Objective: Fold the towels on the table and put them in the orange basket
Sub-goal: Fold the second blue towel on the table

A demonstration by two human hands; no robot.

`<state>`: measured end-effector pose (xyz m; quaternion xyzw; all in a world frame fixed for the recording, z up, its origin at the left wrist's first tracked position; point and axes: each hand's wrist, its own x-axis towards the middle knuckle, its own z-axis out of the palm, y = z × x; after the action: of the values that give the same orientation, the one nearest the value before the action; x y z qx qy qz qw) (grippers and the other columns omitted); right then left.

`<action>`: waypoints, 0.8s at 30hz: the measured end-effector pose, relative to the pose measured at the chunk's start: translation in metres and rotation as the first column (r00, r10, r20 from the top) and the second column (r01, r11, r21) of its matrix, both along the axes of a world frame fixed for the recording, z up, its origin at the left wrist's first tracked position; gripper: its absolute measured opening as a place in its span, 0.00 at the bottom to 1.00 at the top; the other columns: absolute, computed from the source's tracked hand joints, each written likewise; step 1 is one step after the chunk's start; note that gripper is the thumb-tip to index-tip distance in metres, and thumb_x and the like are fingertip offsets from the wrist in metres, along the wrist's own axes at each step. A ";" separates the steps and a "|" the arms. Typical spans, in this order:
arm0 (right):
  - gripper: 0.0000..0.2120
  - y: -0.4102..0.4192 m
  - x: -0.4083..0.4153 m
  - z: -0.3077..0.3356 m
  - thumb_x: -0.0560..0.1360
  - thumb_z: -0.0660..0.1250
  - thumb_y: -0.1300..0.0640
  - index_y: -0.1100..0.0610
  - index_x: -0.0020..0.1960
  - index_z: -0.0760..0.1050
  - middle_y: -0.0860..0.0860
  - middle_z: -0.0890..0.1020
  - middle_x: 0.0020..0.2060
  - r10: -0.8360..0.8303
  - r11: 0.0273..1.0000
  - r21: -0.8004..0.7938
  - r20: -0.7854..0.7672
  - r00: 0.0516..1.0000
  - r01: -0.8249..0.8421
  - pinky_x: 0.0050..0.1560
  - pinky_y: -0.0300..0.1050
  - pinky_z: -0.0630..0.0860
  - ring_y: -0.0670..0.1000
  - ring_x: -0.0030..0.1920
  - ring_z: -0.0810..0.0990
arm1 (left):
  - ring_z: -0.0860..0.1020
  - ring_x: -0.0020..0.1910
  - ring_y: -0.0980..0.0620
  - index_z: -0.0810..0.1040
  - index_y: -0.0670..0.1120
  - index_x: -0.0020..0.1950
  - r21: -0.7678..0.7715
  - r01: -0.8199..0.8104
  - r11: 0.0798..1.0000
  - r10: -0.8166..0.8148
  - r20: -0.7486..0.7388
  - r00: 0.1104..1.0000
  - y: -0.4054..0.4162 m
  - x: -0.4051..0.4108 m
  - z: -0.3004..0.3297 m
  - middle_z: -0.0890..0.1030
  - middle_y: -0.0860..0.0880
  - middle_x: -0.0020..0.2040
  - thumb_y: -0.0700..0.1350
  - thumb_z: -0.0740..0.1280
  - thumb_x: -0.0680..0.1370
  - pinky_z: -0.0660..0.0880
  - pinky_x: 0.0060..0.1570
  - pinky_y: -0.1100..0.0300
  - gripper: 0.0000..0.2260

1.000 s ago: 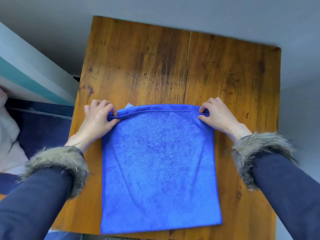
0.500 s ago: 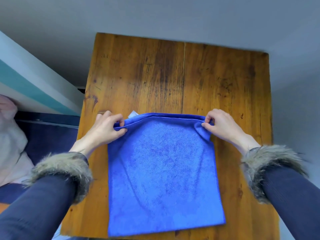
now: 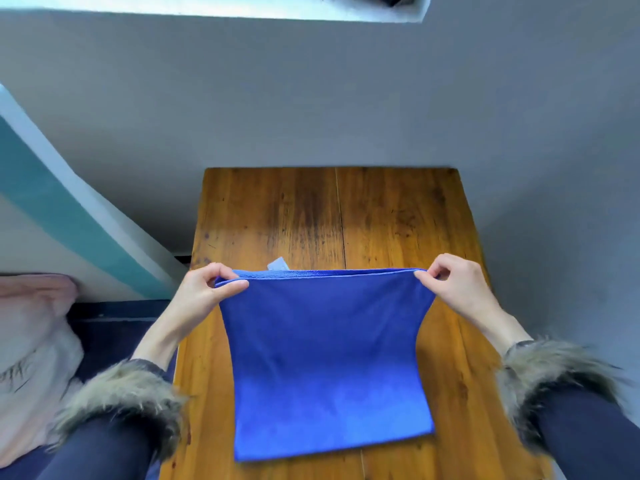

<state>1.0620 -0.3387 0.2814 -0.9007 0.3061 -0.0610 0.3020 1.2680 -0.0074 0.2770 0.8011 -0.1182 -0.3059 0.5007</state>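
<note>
A blue towel (image 3: 325, 358) lies folded on the wooden table (image 3: 301, 216). Its far edge is lifted off the wood and stretched taut, while its near edge still rests on the table. My left hand (image 3: 204, 289) pinches the far left corner between thumb and fingers. My right hand (image 3: 453, 285) pinches the far right corner the same way. A small white label (image 3: 277, 263) pokes out behind the raised edge. No orange basket is in view.
A grey wall (image 3: 311, 98) stands right behind the table's far edge. To the left are a teal and white panel (image 3: 52, 209), a pink cloth (image 3: 31, 341) and a dark blue surface (image 3: 114, 327).
Both hands have raised the towel's far edge from the table and pulled it tight. The view has tilted up, showing more of the wall.
</note>
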 end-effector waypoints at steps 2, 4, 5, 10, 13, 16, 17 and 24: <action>0.13 0.002 -0.009 0.019 0.71 0.71 0.58 0.62 0.32 0.72 0.53 0.76 0.30 0.002 0.999 -0.034 0.039 0.999 -0.001 0.34 0.41 0.68 0.50 0.33 0.73 | 0.74 0.35 0.59 0.76 0.39 0.39 -0.033 -0.012 0.999 0.013 0.039 0.999 -0.004 -0.004 0.023 0.77 0.49 0.37 0.39 0.72 0.72 0.69 0.39 0.69 0.07; 0.14 0.002 -0.016 0.038 0.71 0.71 0.58 0.61 0.32 0.72 0.53 0.75 0.31 0.043 0.994 -0.098 0.066 0.997 -0.037 0.33 0.40 0.68 0.49 0.32 0.72 | 0.73 0.28 0.64 0.75 0.40 0.37 -0.067 -0.025 0.997 0.032 0.094 0.995 -0.009 -0.007 0.047 0.76 0.54 0.32 0.36 0.71 0.72 0.68 0.33 0.75 0.06; 0.13 0.000 -0.018 0.048 0.71 0.71 0.59 0.61 0.32 0.71 0.53 0.75 0.31 0.069 0.989 -0.138 0.086 0.994 -0.056 0.33 0.41 0.69 0.49 0.32 0.72 | 0.74 0.28 0.64 0.75 0.40 0.37 -0.093 -0.037 0.995 0.048 0.121 0.992 -0.011 -0.007 0.059 0.76 0.53 0.34 0.35 0.71 0.72 0.69 0.32 0.75 0.07; 0.09 -0.015 -0.020 0.096 0.69 0.71 0.67 0.59 0.35 0.72 0.50 0.73 0.34 0.160 0.958 -0.268 0.206 0.965 -0.102 0.39 0.43 0.69 0.52 0.36 0.73 | 0.76 0.24 0.59 0.75 0.40 0.37 -0.200 -0.093 0.975 0.135 0.205 0.969 -0.017 -0.012 0.120 0.78 0.51 0.33 0.32 0.72 0.70 0.73 0.24 0.67 0.07; 0.07 -0.024 -0.019 0.123 0.68 0.69 0.70 0.62 0.37 0.74 0.49 0.72 0.35 0.207 0.943 -0.309 0.249 0.946 -0.125 0.40 0.45 0.70 0.51 0.38 0.72 | 0.76 0.27 0.57 0.77 0.40 0.36 -0.190 -0.091 0.978 0.146 0.302 0.942 -0.021 -0.018 0.147 0.79 0.48 0.37 0.33 0.72 0.70 0.74 0.25 0.65 0.06; 0.07 -0.034 -0.016 0.146 0.67 0.70 0.70 0.62 0.35 0.73 0.49 0.72 0.33 0.178 0.943 -0.326 0.328 0.928 -0.066 0.39 0.44 0.67 0.51 0.36 0.71 | 0.74 0.33 0.51 0.79 0.40 0.36 -0.127 -0.045 0.991 0.090 0.371 0.924 -0.022 -0.025 0.163 0.80 0.43 0.37 0.36 0.74 0.69 0.73 0.31 0.66 0.05; 0.09 -0.037 -0.015 0.153 0.67 0.71 0.69 0.61 0.34 0.73 0.49 0.72 0.32 0.163 0.944 -0.328 0.359 0.919 -0.040 0.38 0.44 0.66 0.51 0.34 0.71 | 0.73 0.34 0.51 0.79 0.40 0.36 -0.120 -0.033 0.992 0.077 0.380 0.922 -0.022 -0.028 0.168 0.79 0.41 0.36 0.36 0.74 0.69 0.71 0.33 0.64 0.05; 0.18 -0.041 -0.018 0.190 0.66 0.74 0.66 0.54 0.32 0.66 0.48 0.68 0.28 0.223 0.904 -0.427 0.418 0.881 -0.026 0.35 0.41 0.64 0.51 0.31 0.68 | 0.73 0.34 0.60 0.77 0.39 0.35 -0.278 -0.031 0.960 0.140 0.384 0.913 -0.019 -0.041 0.202 0.75 0.45 0.41 0.33 0.72 0.70 0.69 0.35 0.73 0.06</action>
<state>1.0441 -0.3799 0.4715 -0.9218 0.1470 -0.3137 0.1738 1.2266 -0.0266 0.4794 0.7767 -0.2224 -0.0948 0.5817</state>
